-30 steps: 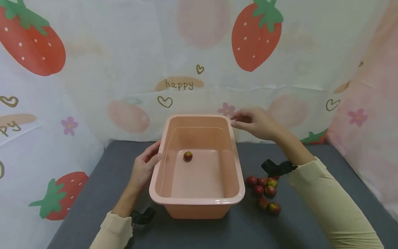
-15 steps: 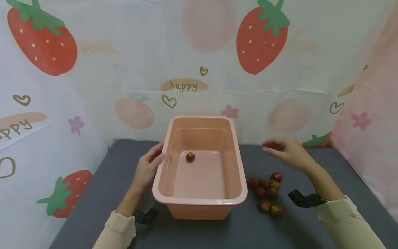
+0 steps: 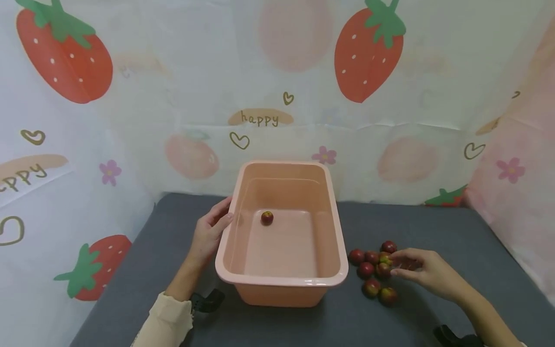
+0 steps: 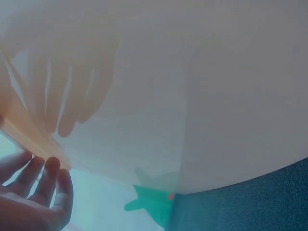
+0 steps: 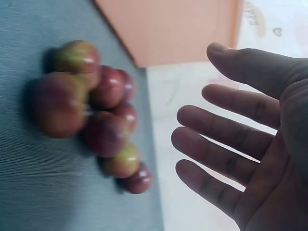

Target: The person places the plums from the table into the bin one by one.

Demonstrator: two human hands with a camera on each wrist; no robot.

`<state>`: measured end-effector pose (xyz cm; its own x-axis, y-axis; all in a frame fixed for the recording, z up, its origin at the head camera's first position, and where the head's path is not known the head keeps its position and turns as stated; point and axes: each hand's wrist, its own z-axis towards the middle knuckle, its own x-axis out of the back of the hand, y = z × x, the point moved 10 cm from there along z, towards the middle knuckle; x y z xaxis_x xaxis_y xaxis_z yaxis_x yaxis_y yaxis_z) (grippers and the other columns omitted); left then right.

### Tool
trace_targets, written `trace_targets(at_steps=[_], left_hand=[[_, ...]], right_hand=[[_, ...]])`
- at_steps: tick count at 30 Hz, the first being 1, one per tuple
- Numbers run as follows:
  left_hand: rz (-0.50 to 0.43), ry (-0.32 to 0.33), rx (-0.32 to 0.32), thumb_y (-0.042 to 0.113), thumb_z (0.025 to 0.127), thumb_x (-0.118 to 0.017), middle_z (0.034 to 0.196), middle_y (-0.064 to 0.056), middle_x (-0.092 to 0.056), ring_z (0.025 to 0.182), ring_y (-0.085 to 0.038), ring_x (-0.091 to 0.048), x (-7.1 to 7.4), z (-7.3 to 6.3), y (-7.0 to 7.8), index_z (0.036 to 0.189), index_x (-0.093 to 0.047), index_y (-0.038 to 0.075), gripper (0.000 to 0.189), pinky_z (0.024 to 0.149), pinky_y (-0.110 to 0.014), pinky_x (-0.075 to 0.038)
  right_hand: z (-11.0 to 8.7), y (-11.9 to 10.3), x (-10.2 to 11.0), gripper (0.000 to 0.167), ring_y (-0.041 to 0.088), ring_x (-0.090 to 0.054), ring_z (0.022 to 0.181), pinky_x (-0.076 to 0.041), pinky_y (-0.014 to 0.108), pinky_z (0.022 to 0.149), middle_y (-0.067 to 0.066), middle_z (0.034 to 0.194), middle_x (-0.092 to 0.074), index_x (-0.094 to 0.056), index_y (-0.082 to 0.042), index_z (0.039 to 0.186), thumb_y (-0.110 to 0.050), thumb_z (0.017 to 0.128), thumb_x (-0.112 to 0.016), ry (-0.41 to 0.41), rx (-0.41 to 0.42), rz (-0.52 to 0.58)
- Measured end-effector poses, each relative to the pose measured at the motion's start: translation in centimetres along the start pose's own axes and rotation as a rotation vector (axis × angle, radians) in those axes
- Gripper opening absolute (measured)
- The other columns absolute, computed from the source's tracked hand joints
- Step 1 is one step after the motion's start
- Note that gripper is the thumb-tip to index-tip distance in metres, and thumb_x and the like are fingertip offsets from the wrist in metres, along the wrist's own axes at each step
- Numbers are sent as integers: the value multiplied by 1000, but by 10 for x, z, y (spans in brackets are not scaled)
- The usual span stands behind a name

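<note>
A peach-coloured plastic basin [image 3: 282, 281] stands on the grey tabletop, one small red and yellow-green plum [image 3: 267, 218] on its floor. My left hand [image 3: 208, 236] holds the basin's left rim, thumb at the top edge and fingers along the outside. In the left wrist view its fingertips [image 4: 52, 163] meet the rim's underside. To the right of the basin lies a loose cluster of several plums [image 3: 366, 270]. Beside its right edge is my right hand [image 3: 427, 270], fingers apart from the thumb, nothing held. The right wrist view shows the fingers [image 5: 221, 130] spread and fairly straight.
A white cloth backdrop [image 3: 303, 111] printed with strawberries and hearts hangs behind and at the sides of the grey tabletop [image 3: 451, 241]. Black bands circle both wrists; the right band [image 3: 457, 337] is near the bottom edge of the head view.
My right hand has moved from above the basin's far right corner to the right and down to the plum cluster. My left hand stays at the rim. The head view has shifted slightly.
</note>
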<state>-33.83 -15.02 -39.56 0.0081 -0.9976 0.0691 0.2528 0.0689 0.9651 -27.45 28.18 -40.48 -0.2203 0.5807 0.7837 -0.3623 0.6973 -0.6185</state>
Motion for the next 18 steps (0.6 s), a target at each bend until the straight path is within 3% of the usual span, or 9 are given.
trace_targets(at_steps=[10, 18], left_hand=[[27, -18, 7, 15, 98, -57, 147, -16, -48, 108, 6, -59, 0, 2, 0, 145, -46, 7, 49, 87, -14, -53], [29, -23, 3, 16, 99, -57, 145, -17, -50, 107, 4, -59, 2, 3, -3, 145, -46, 8, 49, 86, -15, -53]], right_hand=[[-13, 24, -39, 34, -5, -58, 76, -52, 22, 63, 11, 100, -71, -68, 0, 111, -23, 86, -73, -98, -31, 67], [-15, 33, -55, 34, -7, -58, 75, -51, 22, 61, 4, 94, -71, -69, -3, 105, -28, 83, -76, -87, -19, 58]])
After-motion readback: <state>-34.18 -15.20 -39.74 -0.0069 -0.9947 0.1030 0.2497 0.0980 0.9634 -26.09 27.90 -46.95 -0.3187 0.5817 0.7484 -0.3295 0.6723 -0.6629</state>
